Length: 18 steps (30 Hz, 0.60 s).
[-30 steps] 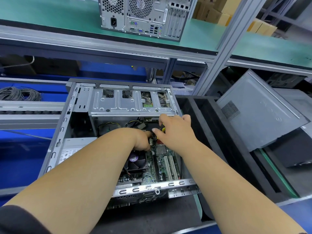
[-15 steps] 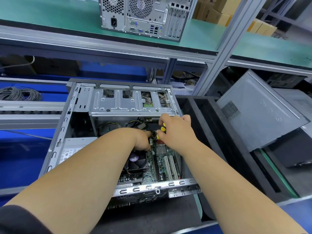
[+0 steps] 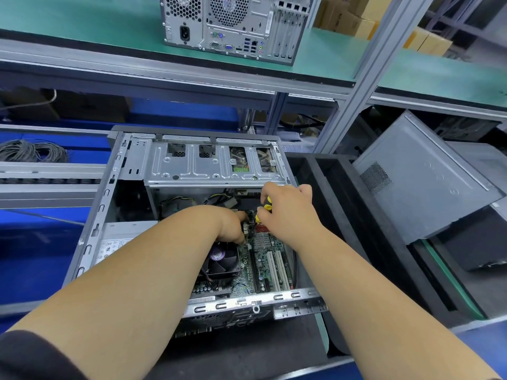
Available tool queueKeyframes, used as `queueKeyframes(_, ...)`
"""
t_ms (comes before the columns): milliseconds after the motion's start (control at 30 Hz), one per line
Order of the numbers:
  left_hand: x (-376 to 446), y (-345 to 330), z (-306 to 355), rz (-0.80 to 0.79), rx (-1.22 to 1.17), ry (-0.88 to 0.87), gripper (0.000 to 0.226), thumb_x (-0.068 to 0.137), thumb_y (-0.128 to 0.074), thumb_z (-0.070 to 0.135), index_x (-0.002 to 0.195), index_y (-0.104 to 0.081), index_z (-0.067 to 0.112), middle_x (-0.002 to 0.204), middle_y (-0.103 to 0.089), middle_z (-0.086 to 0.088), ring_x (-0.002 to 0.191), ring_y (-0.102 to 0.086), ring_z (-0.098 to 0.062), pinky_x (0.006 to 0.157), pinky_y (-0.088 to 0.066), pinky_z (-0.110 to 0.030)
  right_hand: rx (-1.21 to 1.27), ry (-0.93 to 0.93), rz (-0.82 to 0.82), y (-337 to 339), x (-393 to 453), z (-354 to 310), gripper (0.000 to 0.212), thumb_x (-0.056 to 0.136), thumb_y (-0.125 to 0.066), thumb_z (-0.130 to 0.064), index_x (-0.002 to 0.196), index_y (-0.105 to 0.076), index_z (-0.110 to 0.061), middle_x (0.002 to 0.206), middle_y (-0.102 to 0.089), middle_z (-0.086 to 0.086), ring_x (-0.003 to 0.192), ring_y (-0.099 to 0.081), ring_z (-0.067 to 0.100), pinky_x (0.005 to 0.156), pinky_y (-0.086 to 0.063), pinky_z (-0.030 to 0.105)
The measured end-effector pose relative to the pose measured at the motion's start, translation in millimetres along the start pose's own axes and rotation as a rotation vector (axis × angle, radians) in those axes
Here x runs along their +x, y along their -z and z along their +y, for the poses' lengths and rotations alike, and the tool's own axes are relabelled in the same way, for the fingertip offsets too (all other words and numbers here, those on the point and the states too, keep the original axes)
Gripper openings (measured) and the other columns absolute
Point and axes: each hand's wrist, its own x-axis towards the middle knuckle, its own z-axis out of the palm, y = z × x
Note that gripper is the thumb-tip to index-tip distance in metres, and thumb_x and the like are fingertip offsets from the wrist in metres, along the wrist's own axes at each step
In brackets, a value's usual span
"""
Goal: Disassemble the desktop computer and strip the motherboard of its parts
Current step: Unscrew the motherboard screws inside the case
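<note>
An open desktop case (image 3: 107, 193) lies on its side before me, its green motherboard (image 3: 262, 259) showing inside. A black CPU fan (image 3: 220, 263) sits on the board beside two white expansion slots (image 3: 277, 267). My right hand (image 3: 288, 212) grips a yellow-and-black screwdriver (image 3: 264, 209) over the board's far end, under the metal drive cage (image 3: 208, 165). My left hand (image 3: 233, 226) reaches down beside it with fingers curled at the board near a connector; what the fingertips hold is hidden.
A second tower (image 3: 233, 26) stands on the green upper shelf. A removed grey side panel (image 3: 422, 182) leans at the right over black foam trays (image 3: 329, 182). Coiled cable (image 3: 30, 150) lies at the far left. The power supply (image 3: 120, 239) fills the case's left side.
My right hand has shifted slightly, showing more of the screwdriver's yellow handle. My left hand stays at the same spot on the board.
</note>
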Motion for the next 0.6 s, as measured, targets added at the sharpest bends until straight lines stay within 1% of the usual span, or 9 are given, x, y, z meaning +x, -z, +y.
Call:
queueKeyframes(133, 0.4, 0.0, 0.3, 0.006, -0.003, 0.0, 0.074, 0.09, -0.054, 0.033, 0.152, -0.014, 0.027, 0.15, -0.037, -0.012, 0.125, -0.046, -0.03, 0.093, -0.039, -0.034, -0.023, 0.019, -0.005, -0.6, 0.4, -0.3, 0.01, 0.086, -0.055, -0.035, 0.088, -0.048, -0.028, 0.069, -0.049, -0.009, 0.077, -0.046, 0.019, 0.085, -0.026, 0.038)
queueKeyframes(267, 0.6, -0.1, 0.2, 0.004, -0.008, 0.0, 0.074, 0.091, -0.054, 0.033, 0.152, -0.013, 0.027, 0.151, -0.036, -0.011, 0.126, -0.046, -0.029, 0.092, -0.038, -0.033, -0.025, 0.016, -0.012, -0.1, 0.3, -0.4, 0.009, 0.087, -0.053, -0.034, 0.088, -0.047, -0.028, 0.07, -0.05, -0.009, 0.076, -0.046, 0.019, 0.086, -0.026, 0.039)
queueKeyframes(400, 1.1, -0.3, 0.3, 0.002, -0.015, -0.001, 0.074, 0.091, -0.054, 0.033, 0.152, -0.013, 0.027, 0.15, -0.038, -0.012, 0.122, -0.048, -0.029, 0.091, -0.04, -0.033, -0.03, 0.015, -0.021, 0.3, 0.2, -1.0, 0.008, 0.087, -0.053, -0.034, 0.088, -0.048, -0.027, 0.072, -0.051, -0.009, 0.078, -0.046, 0.019, 0.087, -0.027, 0.039)
queueKeyframes(600, 1.9, -0.5, -0.4, -0.001, -0.007, -0.004, 0.075, 0.092, -0.054, 0.034, 0.153, -0.012, 0.027, 0.153, -0.033, -0.01, 0.129, -0.044, -0.029, 0.098, -0.039, -0.036, -0.051, 0.02, -0.025, 0.9, -0.4, -1.5, 0.009, 0.087, -0.053, -0.035, 0.09, -0.049, -0.027, 0.07, -0.049, -0.009, 0.076, -0.045, 0.019, 0.088, -0.028, 0.04)
